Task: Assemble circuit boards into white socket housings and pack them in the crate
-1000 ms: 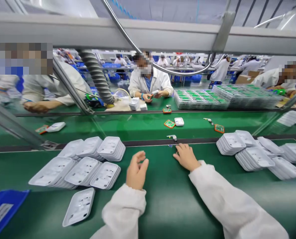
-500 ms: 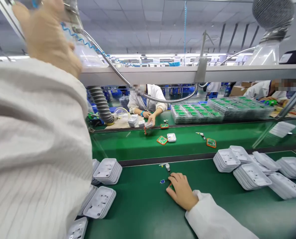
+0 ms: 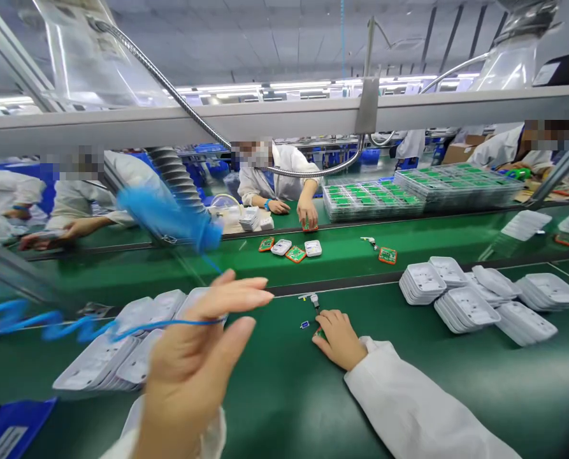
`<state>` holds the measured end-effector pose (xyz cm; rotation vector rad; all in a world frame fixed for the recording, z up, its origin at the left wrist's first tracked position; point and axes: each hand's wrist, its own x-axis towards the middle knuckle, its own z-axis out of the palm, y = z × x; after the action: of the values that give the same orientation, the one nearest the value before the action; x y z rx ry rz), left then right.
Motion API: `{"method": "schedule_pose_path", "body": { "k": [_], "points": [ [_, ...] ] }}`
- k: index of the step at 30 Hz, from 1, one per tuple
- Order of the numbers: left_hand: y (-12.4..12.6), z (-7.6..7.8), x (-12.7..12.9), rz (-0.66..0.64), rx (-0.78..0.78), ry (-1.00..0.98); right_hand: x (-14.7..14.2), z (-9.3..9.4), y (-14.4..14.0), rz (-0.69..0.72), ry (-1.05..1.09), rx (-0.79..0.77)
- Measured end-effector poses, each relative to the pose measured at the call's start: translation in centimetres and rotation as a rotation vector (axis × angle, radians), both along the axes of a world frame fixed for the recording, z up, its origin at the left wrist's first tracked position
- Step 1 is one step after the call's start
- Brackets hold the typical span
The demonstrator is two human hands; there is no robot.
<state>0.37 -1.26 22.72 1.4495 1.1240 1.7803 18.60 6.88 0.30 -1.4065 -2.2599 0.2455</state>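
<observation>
My left hand is raised at centre left, blurred by motion. A blue coiled cord runs across it into the crook between thumb and fingers. Above the hand, a blue strap-like piece hangs in the air on the cord, too smeared to make out fully. My right hand rests on the green worktop with fingers curled over a small green circuit board, mostly hidden beneath it. Just beyond the fingertips lies a white plug on a dark wire. Beside them is a small blue-and-white part.
Stacks of white plastic shells stand at left and right. Circuit boards in orange frames lie on the green strip ahead. Across it, a co-worker's hand touches a board beside stacked trays. A metal rail crosses above.
My left hand has come down from the overhead rail, bringing the blue cord and strap with it. My right hand stays on the board. The co-worker's hand now touches a board.
</observation>
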Motion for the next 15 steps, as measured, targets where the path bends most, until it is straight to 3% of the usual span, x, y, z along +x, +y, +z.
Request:
{"method": "schedule_pose_path", "body": {
  "k": [1, 3, 5, 7, 10, 15],
  "points": [
    [0.1, -2.3, -0.3, -0.018, -0.05, 0.114, 0.0, 0.1, -0.1, -0.003, 0.001, -0.003],
    [0.5, -6.9, -0.8, -0.093, -0.204, 0.128, 0.1, 0.5, -0.4, -0.01, 0.018, -0.008],
    [0.7, -10.9, -0.9, -0.118, -0.396, -0.076, 0.1, 1.0, -0.9, 0.0, 0.076, -0.009],
    [0.5, -13.2, -0.7, -0.167, -0.529, -0.366, 0.1, 1.7, -1.6, 0.045, 0.196, -0.011],
    [0.2, -12.8, -0.1, -0.174, -0.52, -0.612, -0.4, 3.3, -3.4, 0.137, 0.451, -0.046],
    [0.5, -8.9, 0.5, -0.119, -0.26, -0.666, -1.9, 6.8, -7.6, 0.242, 0.734, -0.018]
  ]
}}
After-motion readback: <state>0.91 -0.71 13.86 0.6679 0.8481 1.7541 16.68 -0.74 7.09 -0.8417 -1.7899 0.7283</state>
